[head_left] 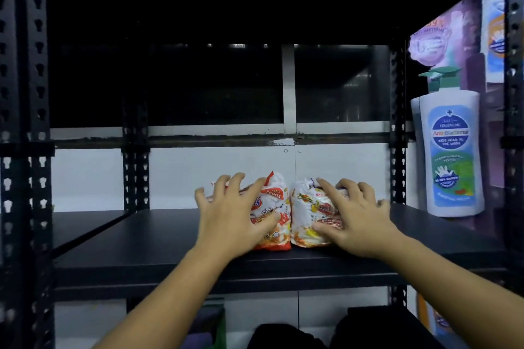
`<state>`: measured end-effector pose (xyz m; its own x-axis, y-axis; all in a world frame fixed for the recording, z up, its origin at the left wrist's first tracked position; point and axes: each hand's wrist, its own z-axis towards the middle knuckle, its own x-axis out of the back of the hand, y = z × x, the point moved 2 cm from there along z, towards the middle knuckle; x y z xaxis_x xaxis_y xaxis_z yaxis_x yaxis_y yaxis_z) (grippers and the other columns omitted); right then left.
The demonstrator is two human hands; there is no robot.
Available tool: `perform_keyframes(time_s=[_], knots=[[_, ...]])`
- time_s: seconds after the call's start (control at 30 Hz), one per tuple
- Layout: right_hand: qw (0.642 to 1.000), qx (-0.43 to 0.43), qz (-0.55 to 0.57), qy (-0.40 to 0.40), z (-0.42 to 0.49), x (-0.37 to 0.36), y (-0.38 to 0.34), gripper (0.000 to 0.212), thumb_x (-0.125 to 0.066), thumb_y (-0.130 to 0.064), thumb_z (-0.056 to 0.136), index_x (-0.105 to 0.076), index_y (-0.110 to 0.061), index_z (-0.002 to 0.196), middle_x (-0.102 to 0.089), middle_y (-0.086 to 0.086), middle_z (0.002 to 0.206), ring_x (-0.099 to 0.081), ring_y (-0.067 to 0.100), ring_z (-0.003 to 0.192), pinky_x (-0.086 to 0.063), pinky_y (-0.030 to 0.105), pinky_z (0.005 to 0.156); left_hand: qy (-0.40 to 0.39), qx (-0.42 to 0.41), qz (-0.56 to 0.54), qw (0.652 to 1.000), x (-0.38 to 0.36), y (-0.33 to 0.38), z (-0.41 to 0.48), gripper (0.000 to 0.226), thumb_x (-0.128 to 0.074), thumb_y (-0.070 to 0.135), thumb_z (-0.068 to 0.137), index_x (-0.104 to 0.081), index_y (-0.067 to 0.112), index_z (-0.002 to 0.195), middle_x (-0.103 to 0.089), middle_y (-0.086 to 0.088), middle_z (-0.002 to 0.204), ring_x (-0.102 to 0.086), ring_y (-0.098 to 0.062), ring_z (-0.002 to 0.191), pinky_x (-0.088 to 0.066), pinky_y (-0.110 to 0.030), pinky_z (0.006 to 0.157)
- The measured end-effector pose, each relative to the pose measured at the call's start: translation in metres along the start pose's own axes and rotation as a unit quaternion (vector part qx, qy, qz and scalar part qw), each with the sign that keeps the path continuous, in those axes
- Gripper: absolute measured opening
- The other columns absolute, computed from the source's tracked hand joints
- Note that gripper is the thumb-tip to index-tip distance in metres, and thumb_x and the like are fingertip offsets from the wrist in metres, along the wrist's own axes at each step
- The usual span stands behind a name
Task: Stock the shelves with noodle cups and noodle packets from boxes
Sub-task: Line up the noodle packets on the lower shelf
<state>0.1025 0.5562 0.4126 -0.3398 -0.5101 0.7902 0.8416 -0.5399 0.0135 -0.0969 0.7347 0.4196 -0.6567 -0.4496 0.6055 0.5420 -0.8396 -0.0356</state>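
Observation:
Two noodle packets stand side by side, touching, on the black shelf board (pixel 141 238). The left one is a red and white noodle packet (pixel 276 207); my left hand (pixel 235 215) lies over its left side with fingers spread and the thumb pressed on its front. The right one is a white and yellow noodle packet (pixel 307 215); my right hand (pixel 351 218) covers its right side, index finger along its top, thumb at its lower front. Both packets rest on the board. No noodle cups or boxes are in view.
A white pump bottle (pixel 450 156) of body wash hangs at the right against a purple display panel (pixel 459 37). Black perforated uprights (pixel 25 150) frame the rack. Dark items (pixel 283 336) sit on the level below. A white wall and a dark window lie behind.

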Motion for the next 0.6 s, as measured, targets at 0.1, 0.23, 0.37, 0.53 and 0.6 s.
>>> perform_keyframes(time_s=[0.1, 0.23, 0.37, 0.53, 0.6], knots=[[0.998, -0.025, 0.062, 0.000, -0.001, -0.005, -0.003, 0.090, -0.053, -0.080, 0.083, 0.000, -0.059, 0.152, -0.013, -0.012, 0.154, -0.007, 0.024, 0.147, -0.041, 0.065, 0.100, -0.069, 0.060, -0.036, 0.995, -0.019, -0.002, -0.010, 0.090, -0.036, 0.094, 0.077, -0.014, 0.055, 0.155, -0.019, 0.005, 0.165, -0.006, -0.025, 0.154, -0.028, -0.065, 0.111], [0.994, -0.019, 0.108, 0.024, 0.003, -0.015, 0.001, 0.084, -0.066, -0.064, 0.086, -0.015, -0.055, 0.152, -0.017, -0.008, 0.151, -0.004, 0.024, 0.144, -0.048, 0.062, 0.100, -0.058, 0.067, -0.047, 0.995, -0.027, -0.003, -0.009, 0.091, -0.045, 0.092, 0.076, -0.018, 0.054, 0.154, -0.022, 0.005, 0.162, -0.005, -0.024, 0.153, -0.035, -0.064, 0.108], [0.991, -0.041, 0.128, 0.015, 0.015, -0.027, 0.010, 0.079, -0.070, -0.050, 0.090, -0.021, -0.049, 0.153, -0.015, -0.007, 0.153, 0.007, 0.025, 0.149, -0.036, 0.062, 0.111, -0.067, 0.066, -0.057, 0.994, -0.034, -0.007, -0.004, 0.091, -0.050, 0.091, 0.075, -0.019, 0.054, 0.153, -0.024, 0.005, 0.158, -0.008, -0.023, 0.151, -0.038, -0.064, 0.106], [0.988, -0.070, 0.140, -0.015, 0.031, -0.044, 0.022, 0.078, -0.066, -0.042, 0.096, -0.016, -0.051, 0.154, -0.005, -0.010, 0.162, 0.023, 0.034, 0.151, -0.010, 0.064, 0.121, -0.073, 0.060, -0.061, 0.994, -0.043, -0.009, -0.001, 0.090, -0.051, 0.088, 0.078, -0.018, 0.052, 0.154, -0.023, 0.004, 0.158, -0.007, -0.023, 0.150, -0.035, -0.063, 0.107], [0.987, -0.082, 0.134, -0.016, 0.034, -0.052, 0.025, 0.077, -0.063, -0.042, 0.098, -0.012, -0.053, 0.154, 0.001, -0.011, 0.165, 0.025, 0.038, 0.150, -0.011, 0.069, 0.119, -0.077, 0.062, -0.060, 0.993, -0.045, -0.009, 0.002, 0.091, -0.052, 0.088, 0.078, -0.017, 0.052, 0.154, -0.022, 0.004, 0.158, -0.006, -0.024, 0.151, -0.034, -0.064, 0.108]])
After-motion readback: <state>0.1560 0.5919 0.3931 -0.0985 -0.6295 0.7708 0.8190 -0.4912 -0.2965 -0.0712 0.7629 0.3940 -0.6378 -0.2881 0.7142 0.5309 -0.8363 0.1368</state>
